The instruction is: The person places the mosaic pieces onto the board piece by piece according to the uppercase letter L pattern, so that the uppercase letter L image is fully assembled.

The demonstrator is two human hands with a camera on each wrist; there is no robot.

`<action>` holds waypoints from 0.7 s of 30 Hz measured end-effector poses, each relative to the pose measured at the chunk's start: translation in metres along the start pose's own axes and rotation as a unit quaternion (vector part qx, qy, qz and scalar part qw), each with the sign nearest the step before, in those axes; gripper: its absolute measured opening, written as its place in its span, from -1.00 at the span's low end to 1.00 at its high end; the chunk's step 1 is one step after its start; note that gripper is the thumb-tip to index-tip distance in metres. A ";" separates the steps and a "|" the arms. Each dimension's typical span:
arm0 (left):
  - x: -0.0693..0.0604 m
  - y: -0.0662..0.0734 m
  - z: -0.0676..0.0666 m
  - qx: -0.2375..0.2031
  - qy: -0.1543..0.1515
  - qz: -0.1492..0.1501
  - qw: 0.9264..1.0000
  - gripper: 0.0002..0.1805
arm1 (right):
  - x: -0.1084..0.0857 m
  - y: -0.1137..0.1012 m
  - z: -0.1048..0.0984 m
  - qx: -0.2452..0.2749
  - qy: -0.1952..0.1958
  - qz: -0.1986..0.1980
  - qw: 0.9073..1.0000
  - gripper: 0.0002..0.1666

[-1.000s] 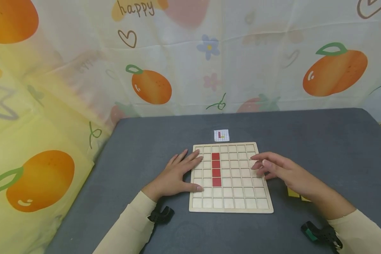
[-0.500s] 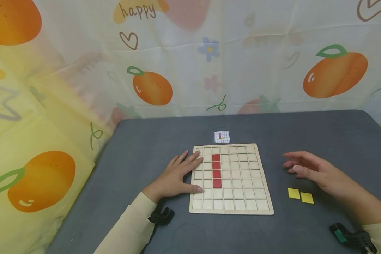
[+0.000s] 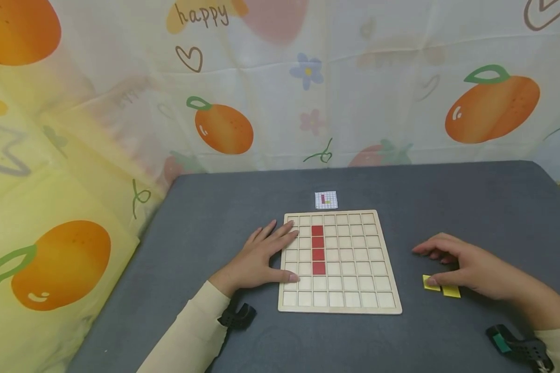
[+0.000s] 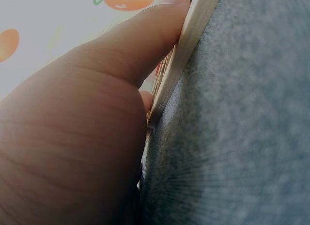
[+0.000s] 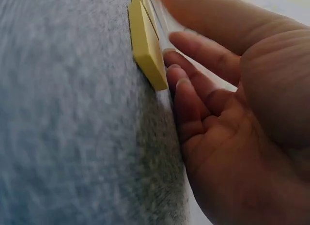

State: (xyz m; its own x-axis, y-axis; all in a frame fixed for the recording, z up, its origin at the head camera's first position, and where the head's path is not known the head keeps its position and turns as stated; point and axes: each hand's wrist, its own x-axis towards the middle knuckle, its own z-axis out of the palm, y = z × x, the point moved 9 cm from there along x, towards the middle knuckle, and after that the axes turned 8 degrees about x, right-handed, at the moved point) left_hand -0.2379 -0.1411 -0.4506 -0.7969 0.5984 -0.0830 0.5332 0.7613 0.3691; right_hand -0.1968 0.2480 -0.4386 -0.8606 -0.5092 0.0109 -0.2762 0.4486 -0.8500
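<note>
A wooden grid board [image 3: 350, 283] lies flat in the middle of the head view, with a column of several red square tiles [image 3: 318, 254] in its cells. My left hand [image 3: 259, 259] rests spread on the board's left edge, thumb and fingertips on the rim. On the right, my right hand [image 3: 478, 272] hovers low with its thumb over one yellow tile [image 3: 430, 288]; whether the thumb touches it I cannot tell. A second yellow tile [image 3: 451, 292] lies beside it, partly under that hand. The right wrist view shows relaxed fingers apart from the nearer yellow tile [image 5: 151, 55].
Just behind the board lies a small printed card [image 3: 326, 200] with a grid and coloured squares. The dark grey table [image 3: 242, 202] reaches back to a fruit-patterned cloth [image 3: 270, 114], which also hangs on the left.
My right hand has moved off the board's right edge to the right, uncovering the yellow tiles, then lowered its thumb over the left one. My left hand has stayed put.
</note>
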 end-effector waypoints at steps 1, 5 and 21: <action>0.000 0.000 0.000 0.000 0.000 0.000 1.000 0.19 | 0.000 0.000 0.002 0.001 -0.007 0.005 1.000 -0.42; 0.000 -0.001 0.001 0.001 -0.001 -0.002 1.000 0.20 | 0.001 -0.004 0.008 0.006 -0.032 -0.005 0.999 -0.56; 0.000 -0.001 0.000 0.000 0.003 0.008 1.000 0.19 | 0.002 -0.007 0.013 0.019 -0.017 -0.013 1.000 -0.77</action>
State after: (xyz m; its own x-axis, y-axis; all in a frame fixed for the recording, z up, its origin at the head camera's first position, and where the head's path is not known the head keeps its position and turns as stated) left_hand -0.2383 -0.1414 -0.4513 -0.7905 0.6082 -0.0717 0.5450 0.7521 0.3707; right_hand -0.1910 0.2342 -0.4396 -0.8377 -0.5460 0.0163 -0.2822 0.4070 -0.8687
